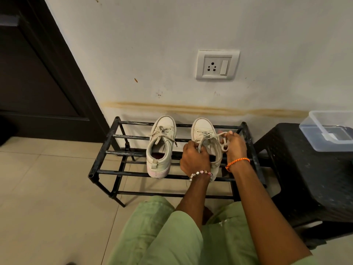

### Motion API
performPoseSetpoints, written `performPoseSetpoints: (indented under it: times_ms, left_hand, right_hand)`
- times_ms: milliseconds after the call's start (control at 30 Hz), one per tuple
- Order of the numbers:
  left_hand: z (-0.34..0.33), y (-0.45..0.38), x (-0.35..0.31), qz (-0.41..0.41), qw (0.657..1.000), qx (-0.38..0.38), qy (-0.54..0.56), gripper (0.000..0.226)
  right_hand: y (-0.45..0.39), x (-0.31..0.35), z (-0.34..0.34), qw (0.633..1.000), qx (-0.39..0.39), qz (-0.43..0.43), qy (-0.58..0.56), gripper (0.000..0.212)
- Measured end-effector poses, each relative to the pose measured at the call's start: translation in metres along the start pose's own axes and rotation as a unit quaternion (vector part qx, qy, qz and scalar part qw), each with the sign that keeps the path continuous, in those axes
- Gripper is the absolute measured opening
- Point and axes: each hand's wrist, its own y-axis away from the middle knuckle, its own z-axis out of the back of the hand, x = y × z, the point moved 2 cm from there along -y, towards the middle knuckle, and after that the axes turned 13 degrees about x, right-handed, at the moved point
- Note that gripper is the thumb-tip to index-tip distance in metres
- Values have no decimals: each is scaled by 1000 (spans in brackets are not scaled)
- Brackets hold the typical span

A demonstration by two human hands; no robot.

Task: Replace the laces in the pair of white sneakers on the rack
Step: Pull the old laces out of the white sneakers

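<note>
Gripping R sneaker (pixel 205 134) lace (pixel 219 135) w/ both hands, rack (pixel 104 153) edge near.

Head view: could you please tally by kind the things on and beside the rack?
White sneakers: 2, left sneaker and right sneaker, whose lace both hands hold
Black rack: 1
Black stool: 1
Clear plastic container: 1
Total: 5

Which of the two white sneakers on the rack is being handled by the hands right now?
The right sneaker, nearer the black stool: both hands grip its lace. The left sneaker lies untouched.
</note>
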Motion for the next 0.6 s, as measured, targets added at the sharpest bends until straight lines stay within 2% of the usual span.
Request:
performPoseSetpoints:
  times_ms: [100, 167, 200, 233, 300, 333, 367, 400, 433, 533, 600]
  left_hand:
    - [1, -1, 0, 4, 1000, 3, 10, 16]
    - [1, -1, 0, 8, 1000, 3, 15, 15]
    - [1, -1, 0, 9, 1000, 3, 16, 15]
    - [0, -2, 0, 8, 1000, 4, 17, 15]
    - [-1, -2, 1, 4, 1000, 7, 19, 16]
    - [-1, -3, 1, 5, 1000, 7, 20, 16]
    - [-1, -3, 1, 7, 1000, 7, 23, 16]
    - [0, -4, 2, 8, 1000, 6, 25, 16]
    - [-1, -4, 2, 8, 1000, 5, 25, 17]
    - [0, -3, 2, 5, 1000, 5, 25, 17]
    - [0, -3, 2, 7, 1000, 4, 23, 17]
  right_hand:
    - [-3, 11, -13, 996, 30, 52, 72, 30]
    - [-7, 16, -18, 968, 46, 99, 224, 15]
    - [-7, 16, -19, 939, 69, 109, 319, 11]
    - [-8, 14, -19, 899, 89, 119, 411, 17]
    - [-7, 12, -20, 803, 112, 135, 570, 24]
    - [-3, 11, -22, 759, 111, 142, 626, 26]
    - [0, 10, -22, 734, 106, 140, 656, 27]
    - [3, 10, -22, 729, 99, 144, 662, 28]
    - [7, 8, -19, 738, 92, 144, 652, 28]
    - [17, -1, -4, 812, 74, 148, 560, 23]
    - [22, -7, 7, 864, 84, 118, 482, 18]
